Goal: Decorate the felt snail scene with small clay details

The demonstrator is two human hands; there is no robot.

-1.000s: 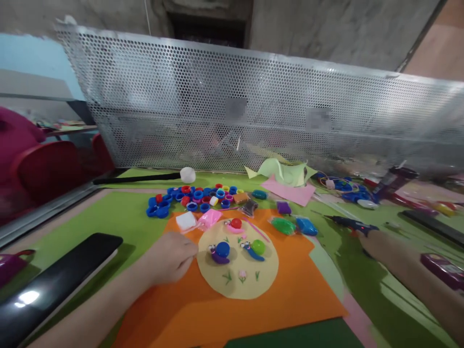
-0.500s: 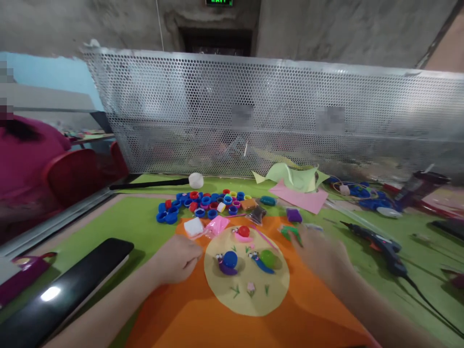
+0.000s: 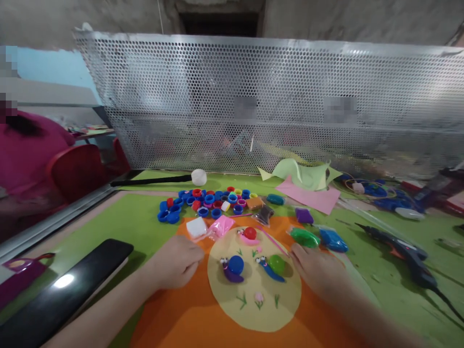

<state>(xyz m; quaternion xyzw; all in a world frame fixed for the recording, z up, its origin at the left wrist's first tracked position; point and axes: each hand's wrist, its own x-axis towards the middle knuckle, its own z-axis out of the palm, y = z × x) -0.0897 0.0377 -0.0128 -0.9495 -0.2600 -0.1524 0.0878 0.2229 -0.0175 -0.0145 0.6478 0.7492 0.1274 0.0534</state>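
My left hand [image 3: 177, 263] rests curled closed at the left edge of a pale yellow paper circle [image 3: 250, 314]; whatever it may hold is hidden. On the opposite edge is my right hand [image 3: 317, 268], its fingers bent and closed. A thin pink stick [image 3: 273, 240] ends right by its fingertips; I cannot tell whether they grip it. The circle lies on an orange sheet [image 3: 203, 314]. On it sit a purple clay snail with a blue shell [image 3: 235, 265], a blue one with a green shell [image 3: 277, 264] and a pink one with a red shell [image 3: 250, 234], among small clay flowers.
Clay packets lie behind the circle: white [image 3: 196, 227], pink [image 3: 222, 226], green [image 3: 305, 237], blue [image 3: 333, 239]. Several bottle caps [image 3: 209, 199] are piled farther back. A glue gun [image 3: 398, 249] lies right, a black phone-like slab [image 3: 68, 290] left. A perforated metal screen [image 3: 217, 96] stands behind.
My right hand has drawn back from the green packet to the circle's right edge, uncovering the green and blue packets. My left hand stays closed in place. The view has shifted slightly.
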